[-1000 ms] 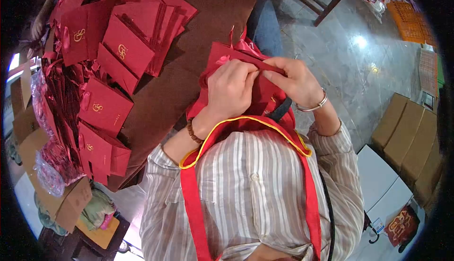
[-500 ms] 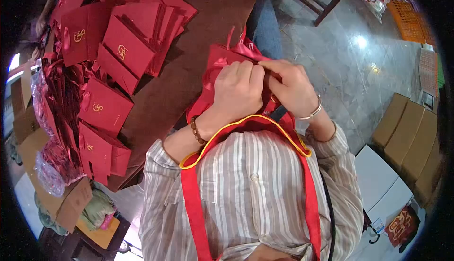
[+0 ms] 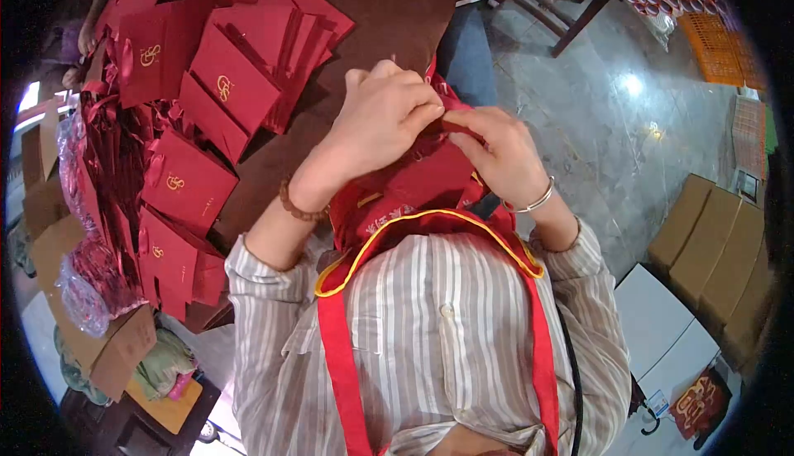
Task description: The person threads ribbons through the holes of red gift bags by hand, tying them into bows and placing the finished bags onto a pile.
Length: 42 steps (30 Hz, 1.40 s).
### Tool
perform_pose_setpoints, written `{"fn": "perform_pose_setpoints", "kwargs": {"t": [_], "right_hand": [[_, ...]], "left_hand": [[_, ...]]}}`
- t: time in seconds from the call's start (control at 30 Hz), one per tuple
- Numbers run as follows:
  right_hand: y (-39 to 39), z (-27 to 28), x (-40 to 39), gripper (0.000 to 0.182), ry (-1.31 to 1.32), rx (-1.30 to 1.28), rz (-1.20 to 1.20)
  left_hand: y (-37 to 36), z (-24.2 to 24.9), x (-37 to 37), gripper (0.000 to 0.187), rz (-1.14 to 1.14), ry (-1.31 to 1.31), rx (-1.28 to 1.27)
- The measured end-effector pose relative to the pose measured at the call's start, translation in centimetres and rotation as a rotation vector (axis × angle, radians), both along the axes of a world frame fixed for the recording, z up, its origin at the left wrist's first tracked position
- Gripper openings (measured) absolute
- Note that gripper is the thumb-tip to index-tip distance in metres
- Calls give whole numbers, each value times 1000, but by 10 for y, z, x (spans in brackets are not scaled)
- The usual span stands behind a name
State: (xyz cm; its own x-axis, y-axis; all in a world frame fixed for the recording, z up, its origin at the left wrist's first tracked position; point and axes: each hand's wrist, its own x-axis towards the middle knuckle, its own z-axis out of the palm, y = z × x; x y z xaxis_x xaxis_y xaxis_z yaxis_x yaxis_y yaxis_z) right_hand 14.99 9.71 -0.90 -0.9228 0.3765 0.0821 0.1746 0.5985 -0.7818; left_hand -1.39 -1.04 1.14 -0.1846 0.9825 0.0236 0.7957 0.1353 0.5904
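Both hands up close to chest, above near edge of the brown cloth-covered table [image 3: 389,9]. Left hand [image 3: 376,121] and right hand [image 3: 496,154] each pinch the top of a dark red paper gift bag [image 3: 422,179], fingertips meeting at a thin red ribbon handle [image 3: 451,121]; bag sits between hands and the red, yellow-piped apron [image 3: 413,229]. Table's left half crowded w/ flat matte red bags with gold logos [image 3: 223,84], overlapping, spilling to edge. Bare brown strip runs down the middle; grey glossy tile floor [image 3: 612,125] open to the right. Brown cardboard boxes [image 3: 711,241] at far right, well apart.
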Motion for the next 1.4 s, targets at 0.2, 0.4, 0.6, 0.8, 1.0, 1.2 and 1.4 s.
{"fn": "perform_pose_setpoints", "kwargs": {"t": [0.2,0.4,0.6,0.8,1.0,1.2,1.4], "right_hand": [[-11,-3,-3,19,97,56,6],[-18,-10,-5,22,148,-20,2],[-14,-15,-5,24,189,-30,-22],[-14,-20,-4,26,215,-100,-97],[-15,-18,-5,25,176,-106,-111],[-10,-17,-5,23,136,-41,-83],[-3,-15,-4,16,62,-98,-39]], "left_hand": [[15,-1,-26,19,-187,-243,-267],[33,-1,-43,24,-370,-577,-512],[44,-9,-48,21,-424,-870,-634],[46,-16,-50,22,-532,-809,-543],[53,-20,-48,19,-599,-722,-611],[45,-28,-40,10,-449,-800,-519],[46,-25,-35,17,-275,-541,-397]]}}
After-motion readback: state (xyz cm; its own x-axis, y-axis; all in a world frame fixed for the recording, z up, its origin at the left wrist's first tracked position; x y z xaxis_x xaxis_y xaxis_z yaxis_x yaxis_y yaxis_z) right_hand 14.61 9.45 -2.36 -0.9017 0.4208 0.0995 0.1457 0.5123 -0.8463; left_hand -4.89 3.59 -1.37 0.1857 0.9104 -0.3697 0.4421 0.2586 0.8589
